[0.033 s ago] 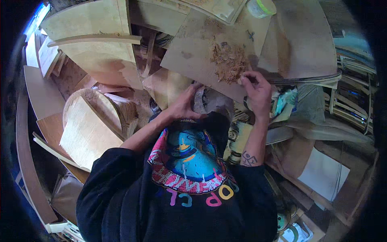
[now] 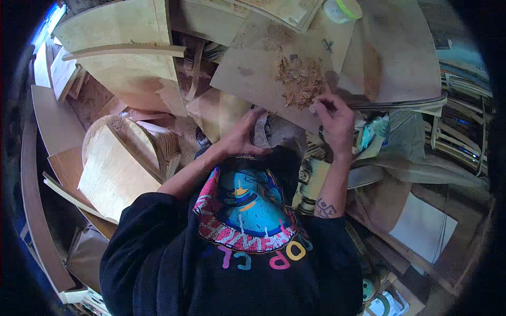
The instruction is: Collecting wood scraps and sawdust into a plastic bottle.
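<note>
A loose heap of brown shavings and dust lies on a flat tan board in front of me. At the heap's near right edge, my right hand is closed in a pinch. A small pale bit may be at its fingertips, too small to make out. My left hand rests on the dusty grey cloth over my leg, thumb and fingers apart, holding nothing. Beyond the heap, a small dark cross-shaped piece lies on the board.
A pale tub with a yellow-green rim stands at the far edge of the board. Stacked curved wooden pieces sit at my left, with large panels behind. A crumpled teal-and-white wrapper lies right of my right hand.
The fingertips of my right hand have shifted very slightly toward me and curled a little more. My left hand has stayed in place.
</note>
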Tool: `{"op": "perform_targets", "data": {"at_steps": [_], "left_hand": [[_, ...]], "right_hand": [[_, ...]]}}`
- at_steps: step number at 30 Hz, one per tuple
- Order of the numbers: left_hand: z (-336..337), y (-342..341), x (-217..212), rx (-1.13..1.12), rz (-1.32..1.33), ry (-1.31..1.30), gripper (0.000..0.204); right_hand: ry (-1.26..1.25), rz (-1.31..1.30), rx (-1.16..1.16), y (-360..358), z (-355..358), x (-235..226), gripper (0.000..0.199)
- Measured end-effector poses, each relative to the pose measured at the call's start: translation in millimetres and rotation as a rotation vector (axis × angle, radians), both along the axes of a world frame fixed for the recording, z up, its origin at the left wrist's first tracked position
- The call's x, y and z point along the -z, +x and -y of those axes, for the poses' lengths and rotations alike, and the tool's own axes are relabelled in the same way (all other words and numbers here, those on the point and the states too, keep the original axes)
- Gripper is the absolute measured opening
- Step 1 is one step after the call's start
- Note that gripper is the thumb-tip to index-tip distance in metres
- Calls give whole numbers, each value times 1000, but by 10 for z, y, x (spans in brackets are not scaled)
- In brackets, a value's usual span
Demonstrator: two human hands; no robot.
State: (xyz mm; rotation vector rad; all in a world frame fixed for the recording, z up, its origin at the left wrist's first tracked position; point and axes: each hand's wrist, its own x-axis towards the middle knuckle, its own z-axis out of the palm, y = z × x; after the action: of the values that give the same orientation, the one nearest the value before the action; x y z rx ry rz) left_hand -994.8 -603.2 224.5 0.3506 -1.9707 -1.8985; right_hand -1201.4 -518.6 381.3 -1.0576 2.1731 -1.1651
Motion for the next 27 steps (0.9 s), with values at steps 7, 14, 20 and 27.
{"op": "perform_targets", "data": {"at_steps": [7,14,20,27], "left_hand": [[-8,1,77,1,-3,77,106],[7,46,-43,16,32,64,107],[-11,47,16,-8,-7,-10,106],[-14,78,-31,-14,-23,24,105]], "right_hand": [[65,-181,-311,647,-64,4,16],[120,-330,-394,670,-63,-96,19],[193,-446,-60,77,92,-46,28],[136,-346,-136,-184,63,-8,26]]}}
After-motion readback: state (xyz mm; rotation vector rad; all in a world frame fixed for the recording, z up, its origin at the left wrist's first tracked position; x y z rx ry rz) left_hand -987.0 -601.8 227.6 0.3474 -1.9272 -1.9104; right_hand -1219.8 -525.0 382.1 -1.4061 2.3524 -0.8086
